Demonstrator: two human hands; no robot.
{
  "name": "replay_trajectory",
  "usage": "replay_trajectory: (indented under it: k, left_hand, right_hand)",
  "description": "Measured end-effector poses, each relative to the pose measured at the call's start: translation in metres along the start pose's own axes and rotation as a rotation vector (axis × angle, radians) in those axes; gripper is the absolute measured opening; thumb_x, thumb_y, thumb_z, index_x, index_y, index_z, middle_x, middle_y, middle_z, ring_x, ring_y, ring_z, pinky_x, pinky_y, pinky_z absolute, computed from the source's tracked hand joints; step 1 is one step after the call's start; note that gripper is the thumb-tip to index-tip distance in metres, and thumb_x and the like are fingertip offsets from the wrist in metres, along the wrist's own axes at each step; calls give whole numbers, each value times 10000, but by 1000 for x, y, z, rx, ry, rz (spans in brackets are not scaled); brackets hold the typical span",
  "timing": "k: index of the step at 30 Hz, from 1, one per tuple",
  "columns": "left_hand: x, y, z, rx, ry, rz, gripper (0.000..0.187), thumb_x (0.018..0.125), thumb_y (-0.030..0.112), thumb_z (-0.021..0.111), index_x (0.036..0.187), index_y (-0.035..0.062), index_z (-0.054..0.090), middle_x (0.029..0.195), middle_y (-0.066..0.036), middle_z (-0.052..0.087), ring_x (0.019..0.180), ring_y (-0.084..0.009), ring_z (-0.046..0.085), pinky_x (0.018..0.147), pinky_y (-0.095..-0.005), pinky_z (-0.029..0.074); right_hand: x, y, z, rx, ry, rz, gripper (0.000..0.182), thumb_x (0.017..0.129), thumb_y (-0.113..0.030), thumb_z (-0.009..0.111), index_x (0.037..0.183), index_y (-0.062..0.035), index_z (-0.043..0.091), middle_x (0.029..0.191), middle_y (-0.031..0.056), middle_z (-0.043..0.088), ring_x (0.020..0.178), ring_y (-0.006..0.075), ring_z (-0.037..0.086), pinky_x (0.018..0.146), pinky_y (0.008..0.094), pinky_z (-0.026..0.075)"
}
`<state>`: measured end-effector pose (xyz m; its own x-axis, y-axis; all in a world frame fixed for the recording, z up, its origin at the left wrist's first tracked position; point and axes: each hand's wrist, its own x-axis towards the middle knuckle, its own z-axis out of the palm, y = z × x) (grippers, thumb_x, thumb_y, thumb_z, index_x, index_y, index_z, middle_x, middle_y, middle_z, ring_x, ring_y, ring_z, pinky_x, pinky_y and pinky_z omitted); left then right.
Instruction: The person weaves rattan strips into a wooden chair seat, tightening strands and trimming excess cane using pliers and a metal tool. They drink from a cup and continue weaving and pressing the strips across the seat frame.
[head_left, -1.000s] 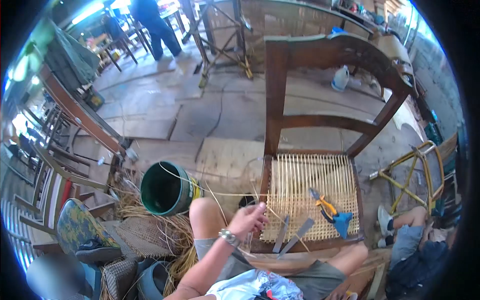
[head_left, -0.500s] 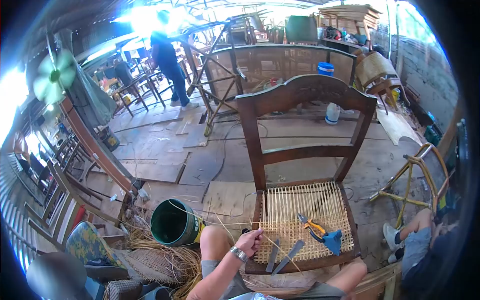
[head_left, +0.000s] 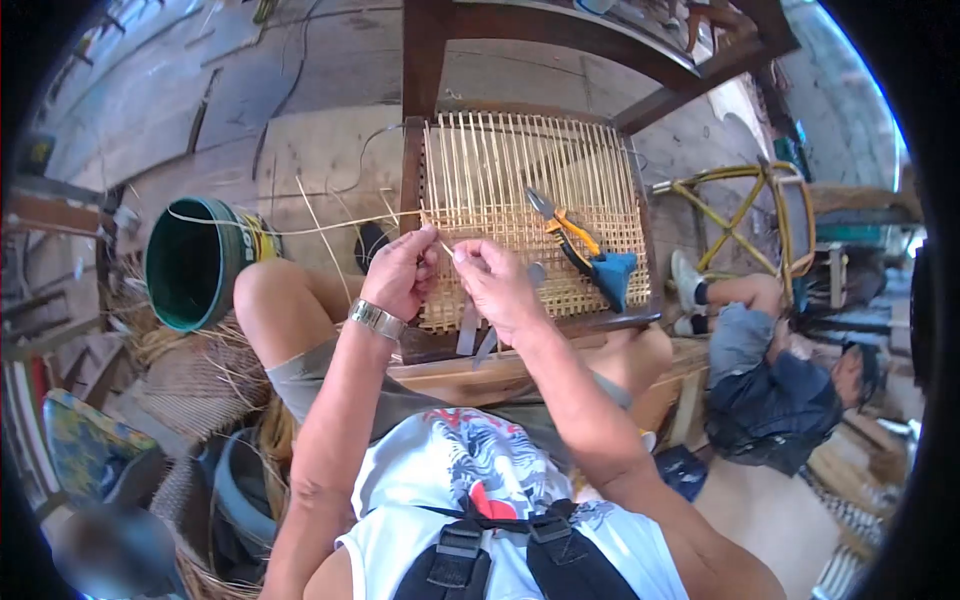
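My left hand [head_left: 400, 272], with a metal watch at its wrist, is closed in a pinch at the left edge of the chair seat [head_left: 405, 170]. Opposite it, my right hand [head_left: 497, 288] pinches too. A short length of cane strand [head_left: 446, 246] runs between the fingertips of both hands. Under them the woven cane [head_left: 540, 225] has upright strands at the back and a crossed weave nearer me. Orange-and-black pliers [head_left: 577, 236] rest on the weave beside a blue piece [head_left: 613, 278]. Flat grey strips [head_left: 468, 327] lie partly hidden below my right hand.
Left of my knee a dark green bucket [head_left: 190, 265] lies tilted, a long cane strand [head_left: 320, 228] reaching from it to the seat. Loose cane [head_left: 165, 345] is heaped below. Another person [head_left: 775, 390] sits at right, near a bamboo-like frame [head_left: 740, 215].
My view has tipped down toward my lap. My right hand has come into view over the seat and now meets my left hand at the cane strand.
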<state>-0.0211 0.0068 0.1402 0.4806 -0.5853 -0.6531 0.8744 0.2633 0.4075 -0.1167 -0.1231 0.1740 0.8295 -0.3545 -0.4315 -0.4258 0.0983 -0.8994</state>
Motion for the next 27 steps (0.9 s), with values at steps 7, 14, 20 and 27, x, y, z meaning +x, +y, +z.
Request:
replay_trajectory:
  k: [7,14,20,27]
  left_hand:
    - [13,0,19,114,195,92,148,951,166,641,871,42,653,594,41,533,418,-66,403,395,-231,285]
    - [-17,35,5,624,198,57,335,1012,362,604,905,53,676,615,41,523,441,-72,399,399,-241,282]
    - [-9,59,-24,1053,448,779,360,925,342,711,937,-18,700,779,-113,689,701,-212,625,670,-358,506]
    - [11,59,-31,1468,245,987,220,888,245,701,923,28,695,905,-170,701,893,-363,657,813,-433,508]
  right_hand:
    - [-14,-4,14,-118,81,-48,193,1006,-154,579,925,-2,666,668,-43,524,615,39,447,546,257,387]
    - [-16,-60,-36,-451,-90,-16,237,974,-249,615,941,-29,698,677,21,622,595,120,561,553,313,461]
    - [20,-129,-155,-754,-66,-64,282,890,-282,750,764,-39,685,646,-40,570,617,66,501,576,266,418]
    - [122,-75,-225,-1200,205,-357,471,816,-444,774,660,-40,590,613,116,585,576,239,561,575,397,433]
